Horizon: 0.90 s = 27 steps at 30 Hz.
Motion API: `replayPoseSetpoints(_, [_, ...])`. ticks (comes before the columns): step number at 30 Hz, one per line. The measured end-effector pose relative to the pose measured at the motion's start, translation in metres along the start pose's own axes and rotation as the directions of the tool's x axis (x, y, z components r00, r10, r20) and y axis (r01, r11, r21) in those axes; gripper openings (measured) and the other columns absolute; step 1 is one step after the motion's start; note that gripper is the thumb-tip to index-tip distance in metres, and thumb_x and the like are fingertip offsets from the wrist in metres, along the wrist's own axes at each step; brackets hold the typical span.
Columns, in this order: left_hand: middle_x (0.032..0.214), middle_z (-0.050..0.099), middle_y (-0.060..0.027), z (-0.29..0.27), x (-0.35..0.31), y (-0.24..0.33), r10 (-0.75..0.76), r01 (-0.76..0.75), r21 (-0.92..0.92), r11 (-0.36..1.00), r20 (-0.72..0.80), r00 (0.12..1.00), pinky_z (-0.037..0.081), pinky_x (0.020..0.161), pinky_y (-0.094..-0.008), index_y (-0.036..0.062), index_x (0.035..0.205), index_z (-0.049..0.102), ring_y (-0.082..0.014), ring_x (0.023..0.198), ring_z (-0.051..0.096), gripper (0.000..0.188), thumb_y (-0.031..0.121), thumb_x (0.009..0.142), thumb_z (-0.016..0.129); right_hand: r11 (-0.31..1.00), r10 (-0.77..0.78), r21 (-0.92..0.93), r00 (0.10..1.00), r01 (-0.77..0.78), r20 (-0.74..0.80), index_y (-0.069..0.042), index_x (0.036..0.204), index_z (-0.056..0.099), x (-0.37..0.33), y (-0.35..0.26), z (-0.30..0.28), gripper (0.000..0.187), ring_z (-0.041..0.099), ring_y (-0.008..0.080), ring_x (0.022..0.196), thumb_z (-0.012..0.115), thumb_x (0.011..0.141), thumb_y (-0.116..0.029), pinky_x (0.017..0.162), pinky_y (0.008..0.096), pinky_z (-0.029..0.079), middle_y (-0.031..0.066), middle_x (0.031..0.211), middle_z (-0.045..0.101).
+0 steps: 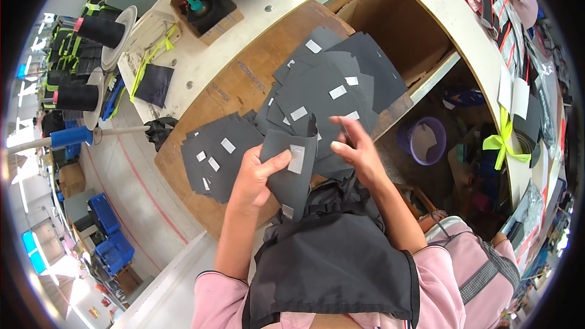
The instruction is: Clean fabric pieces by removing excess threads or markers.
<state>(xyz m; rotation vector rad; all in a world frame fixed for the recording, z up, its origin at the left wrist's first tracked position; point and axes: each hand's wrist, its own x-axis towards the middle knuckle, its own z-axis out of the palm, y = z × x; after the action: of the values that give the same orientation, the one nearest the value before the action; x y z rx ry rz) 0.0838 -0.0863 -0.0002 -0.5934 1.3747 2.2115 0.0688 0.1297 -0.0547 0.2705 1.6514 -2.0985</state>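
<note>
My left hand [251, 178] is closed on a dark grey fabric piece [281, 167], its thumb pressed flat beside a whitish rectangular patch [297, 159]. The piece hangs upright with its top edge curling, and a second light patch shows at its lower end. To the right of it, my right hand [361, 153] is raised with thumb and forefinger apart; I see nothing held in it. Beyond both hands lies a spread pile of similar grey pieces [317, 94] with light patches. Another overlapping group of grey pieces [222, 146] is fanned out to the left.
Under the pieces is a brown wooden board [244, 79]. A cardboard box [384, 30] sits beyond it at the right, a purple bin [422, 140] below. Black thread cones [100, 31] stand at far left. A person in pink [463, 262] sits close on my right.
</note>
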Motion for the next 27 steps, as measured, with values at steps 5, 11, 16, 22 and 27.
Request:
replayPoseSetpoints(5, [0.092,0.065,-0.0075,-0.021,0.000,-0.001,-0.002,0.015,-0.171,0.985,0.081,0.997,0.051,0.073,-0.0287,-0.0012,0.102,0.060,-0.0160,0.080,0.063,0.024,0.014,0.083,0.066,0.817,0.056,0.460,0.841,-0.349,0.538,-0.005,0.102,0.060,0.018,0.021,0.006,0.024,0.036,0.0029,0.053,0.062,0.087,-0.024,0.046,0.0180,0.025,-0.0064,0.064,0.041])
replayPoseSetpoints(11, [0.095,0.065,-0.0076,-0.055,-0.007,-0.011,0.034,0.009,-0.289,0.957,0.142,0.989,0.052,0.074,-0.0303,-0.0015,0.104,0.058,-0.0165,0.081,0.063,0.026,0.012,0.083,0.065,0.939,0.281,0.121,0.921,-0.322,0.271,-0.006,0.109,0.061,0.041,0.014,0.042,0.028,0.052,0.0052,0.074,0.052,0.092,-0.026,0.052,0.0189,0.029,-0.0009,0.082,0.057])
replayPoseSetpoints(16, [0.096,0.064,-0.0074,-0.063,-0.015,-0.010,0.099,-0.066,-0.319,0.946,0.090,0.991,0.052,0.076,-0.0307,-0.0008,0.106,0.057,-0.0174,0.084,0.063,0.028,0.011,0.082,0.066,0.804,0.265,0.304,0.765,-0.511,0.587,-0.003,0.115,0.059,0.045,0.015,0.049,0.033,0.057,0.0045,0.083,0.049,0.093,-0.025,0.053,0.0198,0.037,0.0026,0.094,0.061])
replayPoseSetpoints(22, [0.102,0.062,-0.0064,-0.090,-0.010,-0.019,0.121,-0.156,-0.153,0.976,-0.216,0.969,0.050,0.081,-0.0310,0.0026,0.114,0.054,-0.0167,0.091,0.060,0.031,0.013,0.086,0.064,0.803,0.277,0.491,0.940,-0.339,0.197,-0.002,0.107,0.060,0.030,0.024,0.042,0.031,0.060,0.0086,0.076,0.056,0.091,-0.028,0.068,0.0222,0.049,0.0037,0.090,0.064])
replayPoseSetpoints(27, [0.115,0.056,-0.0101,-0.075,0.002,-0.026,0.417,-0.297,0.362,0.884,-0.320,0.851,0.042,0.093,-0.0315,0.0008,0.124,0.048,-0.0189,0.105,0.053,0.045,0.008,0.083,0.064,0.944,0.140,0.283,0.983,-0.168,0.117,0.000,0.096,0.063,0.025,0.027,0.039,0.018,0.062,0.0110,0.074,0.069,0.081,-0.008,0.067,0.0258,0.052,0.0060,0.087,0.067])
